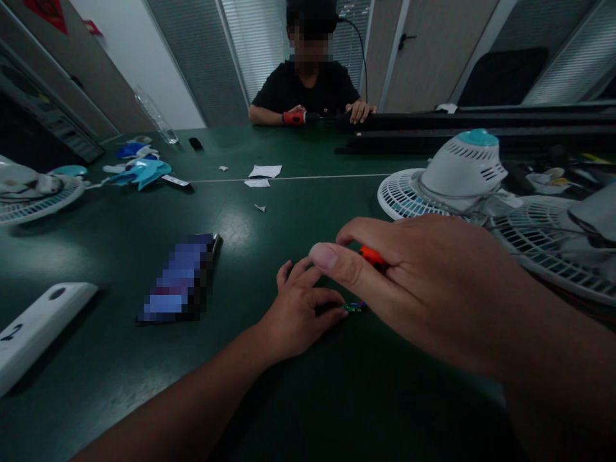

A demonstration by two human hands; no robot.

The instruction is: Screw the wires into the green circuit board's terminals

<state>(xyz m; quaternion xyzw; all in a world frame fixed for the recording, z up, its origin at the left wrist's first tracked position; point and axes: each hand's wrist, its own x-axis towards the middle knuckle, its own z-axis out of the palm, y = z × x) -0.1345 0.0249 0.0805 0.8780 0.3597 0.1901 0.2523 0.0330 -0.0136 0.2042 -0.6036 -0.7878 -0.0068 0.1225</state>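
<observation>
My left hand [301,314] rests low over the green tabletop, its thumb and forefinger pinching the edge of a small green circuit board [354,308]. Bits of blue and red show on the board. Nearer the camera, my right hand [414,282] is curled around an orange-and-black tool [373,258]; most of it is hidden behind the thumb and palm, so its kind cannot be made out. The right hand hovers above and to the right of the board and covers part of the area beside it.
White fan housings [459,170] stand at the right. A phone [178,279] and a white power bank-like block [45,327] lie at the left. Paper scraps [264,171] are further back. Opposite, a person [308,90] holds a red-and-black tool [294,118] by long black bars [481,122].
</observation>
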